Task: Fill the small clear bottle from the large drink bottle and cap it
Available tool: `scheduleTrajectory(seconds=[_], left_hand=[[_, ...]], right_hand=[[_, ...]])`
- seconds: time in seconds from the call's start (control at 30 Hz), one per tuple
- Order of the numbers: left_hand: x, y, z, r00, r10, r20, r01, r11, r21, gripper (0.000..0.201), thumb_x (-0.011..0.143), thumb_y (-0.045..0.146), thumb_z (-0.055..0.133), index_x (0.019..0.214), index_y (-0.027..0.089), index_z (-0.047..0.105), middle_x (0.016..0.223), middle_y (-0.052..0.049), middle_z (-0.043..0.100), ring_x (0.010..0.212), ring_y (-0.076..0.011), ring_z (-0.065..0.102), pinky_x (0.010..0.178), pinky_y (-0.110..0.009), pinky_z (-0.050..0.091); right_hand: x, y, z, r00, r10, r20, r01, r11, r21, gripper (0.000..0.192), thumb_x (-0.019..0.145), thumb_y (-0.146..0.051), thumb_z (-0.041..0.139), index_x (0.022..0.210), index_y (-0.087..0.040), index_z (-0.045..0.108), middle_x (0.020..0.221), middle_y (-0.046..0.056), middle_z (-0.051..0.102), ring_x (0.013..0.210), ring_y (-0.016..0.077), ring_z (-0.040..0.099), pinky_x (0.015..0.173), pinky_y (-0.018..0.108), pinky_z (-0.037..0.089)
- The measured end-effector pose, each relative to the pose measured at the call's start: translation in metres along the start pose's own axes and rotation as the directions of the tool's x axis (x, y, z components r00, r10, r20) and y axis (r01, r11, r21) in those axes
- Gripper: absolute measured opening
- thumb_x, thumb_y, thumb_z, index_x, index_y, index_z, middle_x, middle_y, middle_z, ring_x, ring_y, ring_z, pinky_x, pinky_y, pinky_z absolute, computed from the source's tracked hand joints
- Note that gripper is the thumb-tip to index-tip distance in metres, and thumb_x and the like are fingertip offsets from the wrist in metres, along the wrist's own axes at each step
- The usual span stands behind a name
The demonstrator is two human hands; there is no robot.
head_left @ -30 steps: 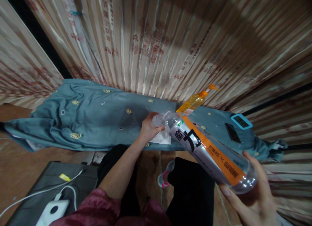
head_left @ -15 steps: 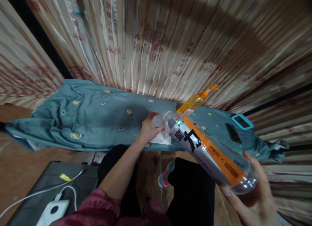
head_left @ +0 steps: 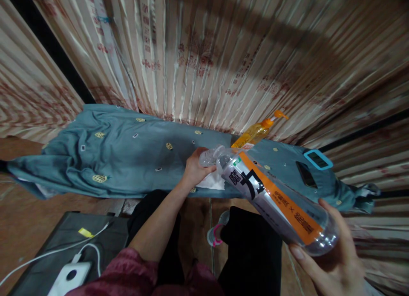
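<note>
Striped curtain [head_left: 223,53] behind cloth-draped table [head_left: 128,155]

Your right hand [head_left: 332,262] tips the big bottle [head_left: 275,196] toward the small clear cup [head_left: 209,156] in your left hand [head_left: 194,168]

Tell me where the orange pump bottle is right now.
In the head view, the orange pump bottle stands right of centre on the blue-grey cloth, against the striped curtain, just behind the neck of the tilted clear bottle.

bottle [head_left: 275,198]: clear, orange-white label | cloth [head_left: 128,155]: teal, pineapple print | curtain [head_left: 223,53]: beige stripes
</note>
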State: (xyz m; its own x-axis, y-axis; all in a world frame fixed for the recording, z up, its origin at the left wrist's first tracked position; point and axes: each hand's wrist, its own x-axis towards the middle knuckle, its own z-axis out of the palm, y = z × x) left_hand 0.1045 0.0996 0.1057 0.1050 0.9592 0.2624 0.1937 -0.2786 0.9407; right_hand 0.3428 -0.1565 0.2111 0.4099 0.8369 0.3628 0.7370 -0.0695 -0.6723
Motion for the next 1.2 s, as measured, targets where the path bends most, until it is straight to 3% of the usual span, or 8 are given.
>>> scheduleTrajectory(seconds=[0.27,0.4,0.5,0.57,0.67,0.87,1.0,1.2], left_hand=[[0.000,0.000,0.000,1.000,0.000,0.001,0.000,1.000,0.030,0.051,0.065,0.028,0.094,0.110,0.021,0.070,0.110,-0.007,0.083,0.101,-0.0300,0.081,0.092,-0.044,0.065],[0.001,0.002,0.000,1.000,-0.004,0.000,0.004,0.999,0.040,0.055,0.063,0.027,0.096,0.111,0.020,0.070,0.112,-0.007,0.083,0.104,-0.0299,0.081,0.095,-0.042,0.065],[0.001,0.002,-0.001,1.000,0.002,0.003,-0.002,0.999,0.038,0.056,0.063,0.027,0.096,0.112,0.020,0.070,0.112,-0.007,0.083,0.104,-0.0296,0.081,0.095,-0.042,0.065],[0.001,0.002,-0.001,1.000,0.004,0.006,-0.004,0.999,0.036,0.055,0.064,0.027,0.096,0.112,0.020,0.070,0.112,-0.007,0.083,0.104,-0.0297,0.081,0.096,-0.043,0.065],[0.000,0.001,-0.001,1.000,0.003,-0.001,-0.003,0.999,0.031,0.056,0.064,0.028,0.097,0.112,0.020,0.070,0.112,-0.008,0.083,0.106,-0.0299,0.081,0.097,-0.043,0.065],[0.000,-0.002,0.002,1.000,0.009,-0.016,-0.008,0.999,0.036,0.055,0.063,0.028,0.096,0.112,0.022,0.070,0.110,-0.006,0.083,0.103,-0.0291,0.081,0.094,-0.041,0.065],[0.000,-0.002,0.002,1.000,0.007,-0.011,-0.006,0.999,0.043,0.056,0.063,0.029,0.097,0.113,0.021,0.070,0.111,-0.005,0.083,0.103,-0.0282,0.081,0.094,-0.040,0.065],[0.001,-0.001,0.002,1.000,-0.007,-0.006,0.007,0.998,0.058,0.057,0.062,0.030,0.098,0.112,0.021,0.071,0.111,-0.005,0.083,0.105,-0.0289,0.081,0.095,-0.040,0.065]], right_hand=[[-0.001,0.005,-0.001,0.998,0.065,0.010,-0.065,0.997,0.034,0.113,0.070,-0.056,0.096,0.168,-0.034,0.044,0.163,0.015,0.056,0.144,0.0463,0.060,0.118,0.071,0.050],[-0.001,0.006,-0.003,0.998,0.068,0.019,-0.068,0.997,0.042,0.116,0.067,-0.056,0.097,0.168,-0.035,0.044,0.164,0.015,0.055,0.140,0.0459,0.063,0.113,0.068,0.055],[-0.001,-0.010,0.002,0.992,0.122,0.006,-0.122,0.990,0.074,0.117,0.067,-0.061,0.096,0.168,-0.034,0.043,0.162,0.015,0.057,0.142,0.0472,0.061,0.116,0.071,0.052],[-0.001,-0.024,0.007,0.984,0.174,-0.032,-0.171,0.981,0.093,0.115,0.070,-0.067,0.092,0.169,-0.033,0.043,0.164,0.015,0.054,0.148,0.0477,0.055,0.124,0.073,0.042],[-0.002,-0.035,0.012,0.984,0.169,-0.059,-0.164,0.983,0.086,0.113,0.070,-0.071,0.091,0.167,-0.032,0.047,0.170,0.013,0.048,0.152,0.0477,0.050,0.124,0.071,0.043],[-0.002,-0.002,0.002,0.995,0.099,-0.001,-0.099,0.994,0.056,0.119,0.070,-0.066,0.093,0.172,-0.035,0.039,0.175,0.012,0.043,0.149,0.0475,0.054,0.115,0.064,0.054],[0.000,0.008,0.000,0.994,0.105,-0.007,-0.104,0.993,0.064,0.118,0.070,-0.063,0.093,0.171,-0.037,0.038,0.176,0.011,0.041,0.150,0.0484,0.053,0.120,0.069,0.048],[0.004,-0.004,0.012,0.984,0.169,-0.057,-0.157,0.973,0.170,0.118,0.067,-0.063,0.095,0.168,-0.029,0.045,0.170,0.018,0.048,0.150,0.0514,0.050,0.124,0.077,0.036]])
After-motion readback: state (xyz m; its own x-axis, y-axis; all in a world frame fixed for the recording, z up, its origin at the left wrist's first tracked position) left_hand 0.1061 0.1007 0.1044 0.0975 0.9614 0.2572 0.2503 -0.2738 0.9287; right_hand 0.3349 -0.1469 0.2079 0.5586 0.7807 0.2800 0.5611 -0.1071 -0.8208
